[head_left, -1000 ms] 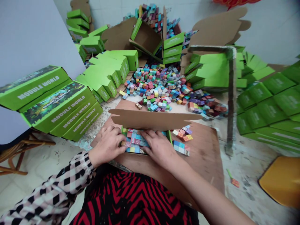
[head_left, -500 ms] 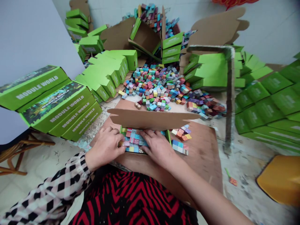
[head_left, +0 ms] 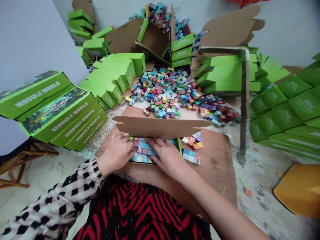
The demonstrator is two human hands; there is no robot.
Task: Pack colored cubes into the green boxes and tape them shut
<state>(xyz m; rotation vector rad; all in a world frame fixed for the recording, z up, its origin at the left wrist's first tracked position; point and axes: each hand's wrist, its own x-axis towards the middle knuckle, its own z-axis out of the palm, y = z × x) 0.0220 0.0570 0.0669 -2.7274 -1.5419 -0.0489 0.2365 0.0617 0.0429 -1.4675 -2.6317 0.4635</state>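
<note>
A shallow cardboard box lies before me with its brown lid raised at the back and a green side wall on the right. Rows of small colourful printed cubes fill it. My left hand is at the box's left end, fingers curled down onto the cubes there; its fingertips are partly hidden, and what they grip is unclear. My right hand lies over the cubes with its fingers stretched out flat, hiding part of the rows. Beside the box, on the right, are loose cubes.
A brown cardboard sheet lies under the box. Beyond it spreads a heap of cubes. Green boxes are stacked left, with more green boxes right. A taped frame rises at right, near a yellow stool.
My left hand has shifted slightly right and its fingers press closer over the cubes at the left end. My right hand stays nearly in place. The whole view has shifted slightly.
</note>
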